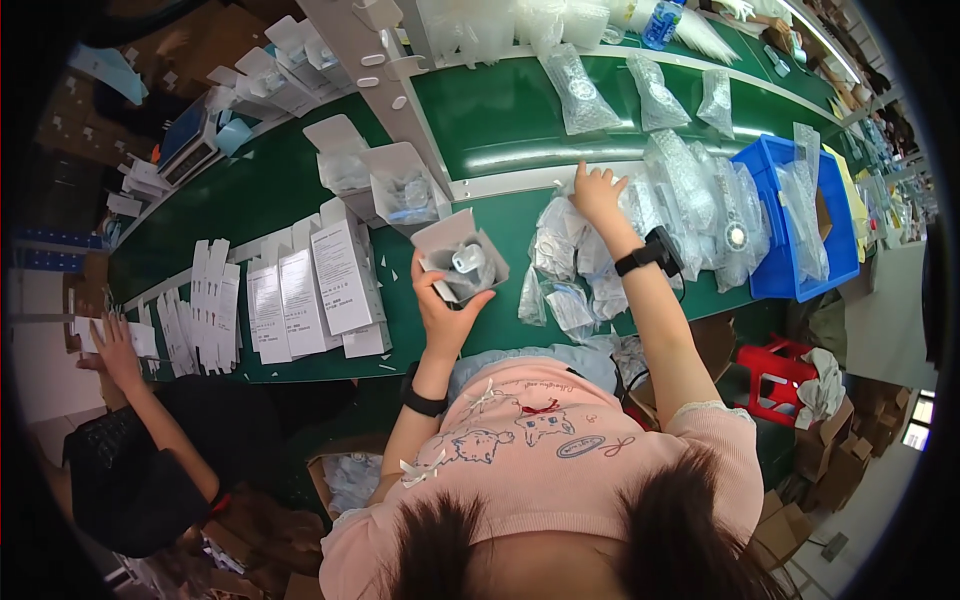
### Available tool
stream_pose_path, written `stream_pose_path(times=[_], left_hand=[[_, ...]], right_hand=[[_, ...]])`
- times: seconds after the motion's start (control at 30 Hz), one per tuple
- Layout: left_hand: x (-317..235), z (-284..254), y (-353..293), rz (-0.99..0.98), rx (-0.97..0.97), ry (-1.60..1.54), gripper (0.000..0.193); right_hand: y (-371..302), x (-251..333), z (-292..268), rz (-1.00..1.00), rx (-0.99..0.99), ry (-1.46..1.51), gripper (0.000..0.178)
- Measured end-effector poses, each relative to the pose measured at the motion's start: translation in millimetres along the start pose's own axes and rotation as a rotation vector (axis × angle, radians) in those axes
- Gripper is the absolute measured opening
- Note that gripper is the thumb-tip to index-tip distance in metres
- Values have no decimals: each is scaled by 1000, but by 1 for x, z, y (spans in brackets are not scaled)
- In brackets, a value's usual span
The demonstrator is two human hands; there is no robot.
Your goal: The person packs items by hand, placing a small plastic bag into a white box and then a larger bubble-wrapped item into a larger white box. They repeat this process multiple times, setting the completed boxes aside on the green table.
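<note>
Left hand (450, 320) is clamped round the box (443, 237) over the desk (240, 190), left of the bags (553, 247), right hand (600, 194) apart, fingers spread beside them, contact unclear; box looks light, stiff but crushable, best gripped low on opposite sides.
</note>
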State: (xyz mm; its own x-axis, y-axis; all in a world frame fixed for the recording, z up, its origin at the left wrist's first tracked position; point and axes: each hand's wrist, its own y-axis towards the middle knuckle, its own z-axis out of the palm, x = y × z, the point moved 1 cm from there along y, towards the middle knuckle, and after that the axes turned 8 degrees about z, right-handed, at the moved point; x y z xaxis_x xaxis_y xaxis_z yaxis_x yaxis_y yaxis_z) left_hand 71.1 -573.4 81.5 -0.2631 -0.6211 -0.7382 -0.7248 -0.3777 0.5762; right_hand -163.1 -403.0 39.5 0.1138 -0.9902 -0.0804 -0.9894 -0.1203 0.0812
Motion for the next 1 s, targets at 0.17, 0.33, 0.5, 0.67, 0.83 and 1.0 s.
stream_pose_path(times=[0.17,0.33,0.5,0.67,0.83,1.0], left_hand=[[-17,-25,17,-99,119,128,46],[-14,-28,27,-149,73,232,22],[-10,-30,38,-295,44,212,20],[-9,-29,47,-341,41,96,19],[-8,-27,46,-384,40,96,19],[-14,-20,50,-369,22,130,19]], right_hand=[[20,-5,22,-205,120,83,31],[0,-14,-3,-403,181,806,19],[-35,-14,-78,-86,398,1300,23],[-54,-17,-115,-76,614,1738,27],[-85,17,-152,-625,232,1365,26],[-93,58,-141,-1229,50,843,17]])
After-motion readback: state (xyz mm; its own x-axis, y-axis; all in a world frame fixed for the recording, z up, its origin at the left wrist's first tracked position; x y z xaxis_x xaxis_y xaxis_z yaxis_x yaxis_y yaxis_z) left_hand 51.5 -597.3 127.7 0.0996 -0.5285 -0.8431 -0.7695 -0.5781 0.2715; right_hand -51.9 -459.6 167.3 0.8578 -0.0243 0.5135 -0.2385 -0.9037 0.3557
